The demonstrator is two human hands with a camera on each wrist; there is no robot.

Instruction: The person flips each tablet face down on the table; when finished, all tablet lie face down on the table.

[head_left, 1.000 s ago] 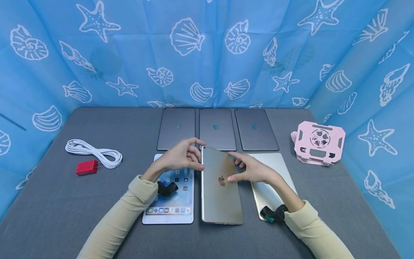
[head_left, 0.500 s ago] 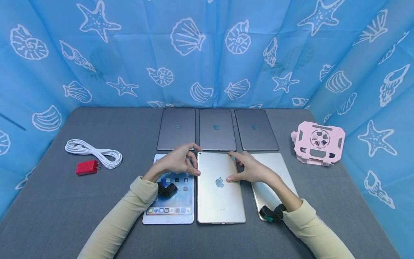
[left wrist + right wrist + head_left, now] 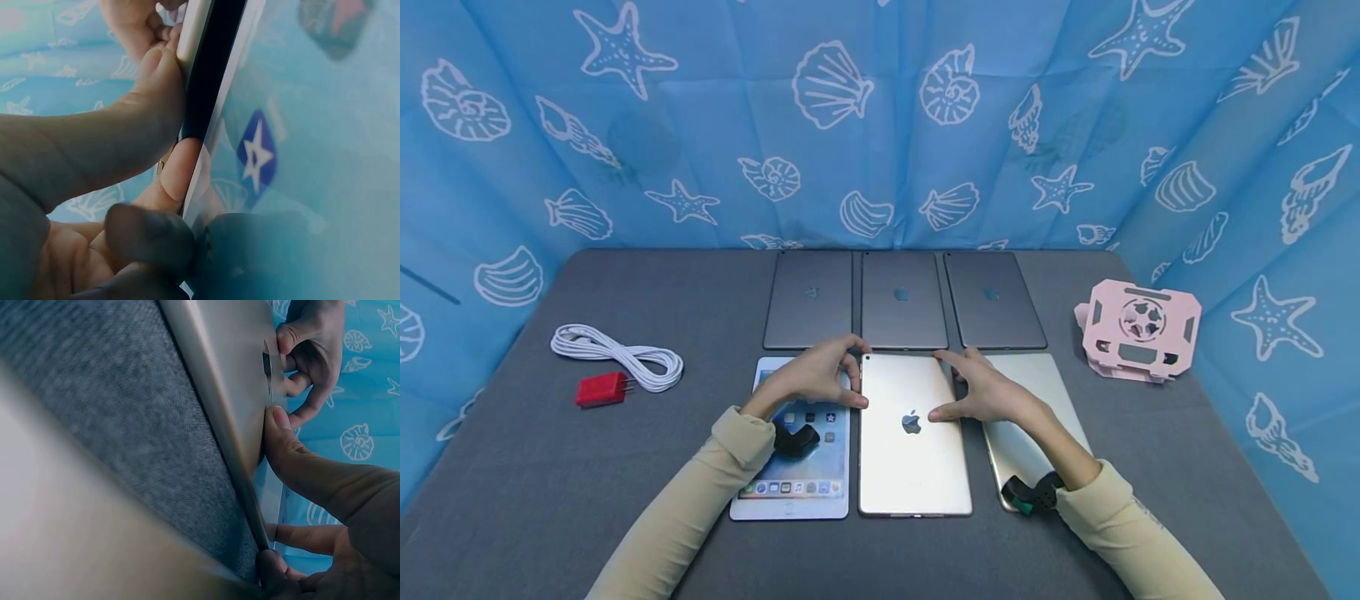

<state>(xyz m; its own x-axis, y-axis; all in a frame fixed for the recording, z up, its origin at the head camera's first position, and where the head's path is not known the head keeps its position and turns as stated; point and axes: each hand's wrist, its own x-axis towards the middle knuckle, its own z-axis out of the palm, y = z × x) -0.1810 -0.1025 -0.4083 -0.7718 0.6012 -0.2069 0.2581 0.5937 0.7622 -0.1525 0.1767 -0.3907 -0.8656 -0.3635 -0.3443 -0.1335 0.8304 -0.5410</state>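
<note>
A light gold tablet point(image 3: 917, 475) lies back side up on the grey table, its apple logo showing. My left hand point(image 3: 816, 372) holds its far left corner; in the left wrist view the thumb point(image 3: 156, 87) rests on the tablet's edge. My right hand point(image 3: 988, 393) grips the far right corner, thumb on the back near the logo, fingers at the far edge. Under my left wrist lies a white tablet point(image 3: 793, 508) with its screen lit. Another pale tablet point(image 3: 1037, 375), back up, lies partly hidden beneath my right forearm.
Three dark grey tablets point(image 3: 901, 302) lie back up in a row at the far edge. A coiled white cable point(image 3: 617, 350) and a red plug adapter point(image 3: 601, 389) are at the left. A pink stand point(image 3: 1142, 329) is at the right. Blue curtain point(image 3: 895, 125) surrounds the table.
The gold tablet, tilted a second ago with its back angled to one side, has come down flat between the white and pale tablets. Both hands have stayed at its far corners.
</note>
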